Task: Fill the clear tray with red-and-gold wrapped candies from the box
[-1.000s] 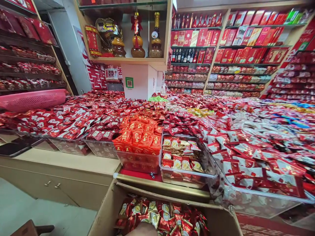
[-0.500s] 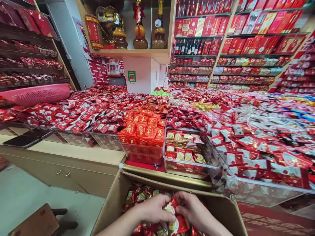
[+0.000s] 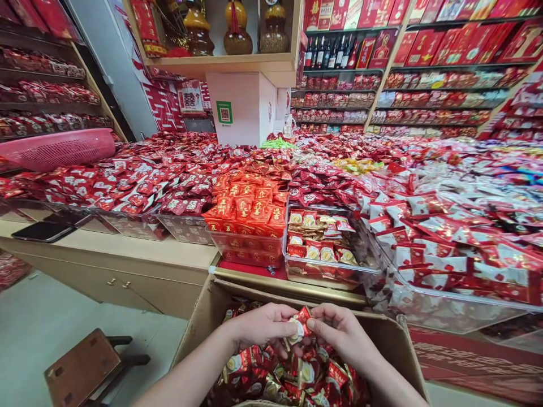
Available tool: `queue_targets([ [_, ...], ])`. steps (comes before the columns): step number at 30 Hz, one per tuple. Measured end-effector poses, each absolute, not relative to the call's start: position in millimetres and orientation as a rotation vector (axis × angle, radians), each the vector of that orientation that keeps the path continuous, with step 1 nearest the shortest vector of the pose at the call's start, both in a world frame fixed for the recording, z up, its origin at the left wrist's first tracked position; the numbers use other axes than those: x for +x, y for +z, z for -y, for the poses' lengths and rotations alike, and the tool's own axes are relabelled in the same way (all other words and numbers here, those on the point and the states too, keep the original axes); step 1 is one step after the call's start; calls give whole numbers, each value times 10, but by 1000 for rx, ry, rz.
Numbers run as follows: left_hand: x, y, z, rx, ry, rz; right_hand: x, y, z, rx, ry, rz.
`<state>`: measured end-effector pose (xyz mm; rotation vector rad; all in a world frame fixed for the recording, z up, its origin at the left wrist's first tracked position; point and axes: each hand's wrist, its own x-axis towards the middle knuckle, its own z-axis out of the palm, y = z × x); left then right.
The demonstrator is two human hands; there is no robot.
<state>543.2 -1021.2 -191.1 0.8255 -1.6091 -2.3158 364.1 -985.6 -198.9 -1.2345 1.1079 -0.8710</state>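
Over an open cardboard box [image 3: 199,316], my left hand [image 3: 263,327] and my right hand [image 3: 339,327] pinch a small red and gold wrapped candy [image 3: 301,325] between them. The left thumb lies across its white and yellow printed face, and the right thumb and fingers grip its right edge. Below both hands, the box is filled with loose wrapped candies [image 3: 307,373] of the same look. Just beyond the box, a clear plastic bin [image 3: 326,271] holds similar durian-printed candies in rows.
An orange-red packet bin [image 3: 246,246] stands left of the durian bin; a bin of white and red packets [image 3: 458,294] stands right. A phone [image 3: 42,232] lies on the counter [image 3: 169,254]. Further left are a pink basket [image 3: 59,150] and, on the floor, a wooden stool [image 3: 82,362].
My view has tilted downward, showing more of the box and stool. Both hands have risen slightly off the pile, with the candy now held up between the fingertips.
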Motion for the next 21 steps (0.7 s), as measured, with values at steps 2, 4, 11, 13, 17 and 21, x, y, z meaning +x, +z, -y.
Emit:
queue_targets([
  [2, 5424, -1883, 10208, 814, -2315, 1584, 3647, -1988, 9856, -1194, -917, -1115],
  [4, 5399, -1863, 10185, 814, -2282, 1560, 3649, -1987, 9857, -1151, -949, -1088],
  [11, 5327, -1840, 10103, 889, -2034, 1652, 3653, -2005, 9864, -1167, -1032, -1000],
  [13, 5321, -1852, 10106, 913, -1991, 1674, 3662, -2021, 9862, -1213, -1071, -1035],
  [17, 5293, -1855, 10106, 982, -1907, 1571, 3679, -2034, 9830, -1447, -1269, -1215],
  [21, 5257, -1821, 10071, 935, -1802, 1420, 3689, -2027, 9782, -2229, -1318, -1301],
])
